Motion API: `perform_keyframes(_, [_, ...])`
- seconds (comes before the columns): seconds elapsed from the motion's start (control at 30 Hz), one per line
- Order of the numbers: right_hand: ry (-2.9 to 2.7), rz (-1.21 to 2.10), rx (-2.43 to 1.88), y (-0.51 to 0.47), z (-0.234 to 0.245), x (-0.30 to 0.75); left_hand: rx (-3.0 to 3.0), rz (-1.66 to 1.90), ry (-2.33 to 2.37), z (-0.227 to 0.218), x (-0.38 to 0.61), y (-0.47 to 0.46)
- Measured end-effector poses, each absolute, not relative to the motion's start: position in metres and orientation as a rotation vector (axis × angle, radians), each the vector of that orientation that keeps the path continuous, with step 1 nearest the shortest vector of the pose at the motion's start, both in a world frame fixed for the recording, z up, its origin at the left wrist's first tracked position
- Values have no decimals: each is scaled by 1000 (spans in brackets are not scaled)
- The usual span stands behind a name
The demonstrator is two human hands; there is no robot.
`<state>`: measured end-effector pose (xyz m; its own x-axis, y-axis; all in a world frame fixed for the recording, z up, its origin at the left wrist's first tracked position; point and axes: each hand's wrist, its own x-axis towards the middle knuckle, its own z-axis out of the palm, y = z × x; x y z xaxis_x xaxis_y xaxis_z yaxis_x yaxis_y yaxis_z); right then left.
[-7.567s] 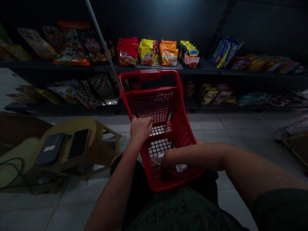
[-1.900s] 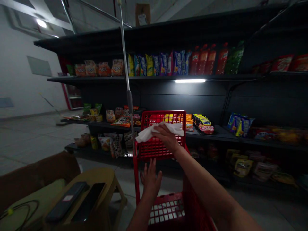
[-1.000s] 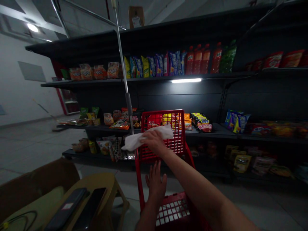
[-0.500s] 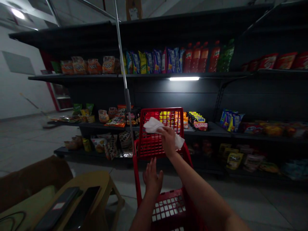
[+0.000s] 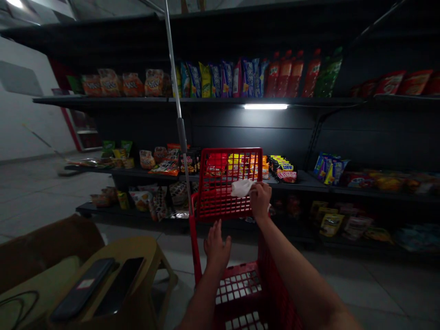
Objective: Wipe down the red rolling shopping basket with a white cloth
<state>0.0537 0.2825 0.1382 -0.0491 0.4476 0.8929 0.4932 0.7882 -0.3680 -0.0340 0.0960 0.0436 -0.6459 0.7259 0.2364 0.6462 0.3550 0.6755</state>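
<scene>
My right hand [image 5: 261, 200] is closed around a white cloth [image 5: 242, 188], a part of which sticks out to the left of the fingers. Hand and cloth are at the right side of the upright grid panel of a red shopping cart [image 5: 215, 208]; I cannot tell whether the cloth touches it. Lower and to the left, my left hand [image 5: 217, 247] hovers over the cart with its fingers stretched out and nothing in them. Below the hands shows the cart's grid floor.
Store shelves [image 5: 213, 101] with snack bags and drink bottles [image 5: 285, 75] stand ahead. A metal pole [image 5: 181, 130] rises beside the cart's left edge. At lower left, a yellow stool [image 5: 137, 247] bears a black phone [image 5: 120, 285] and a dark flat device [image 5: 84, 286].
My right hand has moved right and slightly down with the cloth, from the panel's middle to its right side. My left hand stays nearly in place. The view has tilted a little.
</scene>
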Motion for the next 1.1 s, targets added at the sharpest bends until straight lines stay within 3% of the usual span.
perform_keyframes(0.27, [-2460, -322, 191, 188, 121, -33, 1333, 992, 2523, 35, -32, 98])
perform_keyframes(0.57, [-1621, -21, -829, 301, 106, 78, 1314, 1063, 2525, 34, -35, 98])
perform_keyframes(0.73, [-1946, 116, -553, 247, 90, 19, 1371, 954, 2499, 37, -28, 99])
perform_keyframes(0.9, [-2508, -103, 71, 196, 96, -33, 1366, 815, 2482, 36, -32, 99])
perform_keyframes(1.1, [-2207, -167, -633, 268, 99, 59, 1349, 913, 2469, 36, -35, 96])
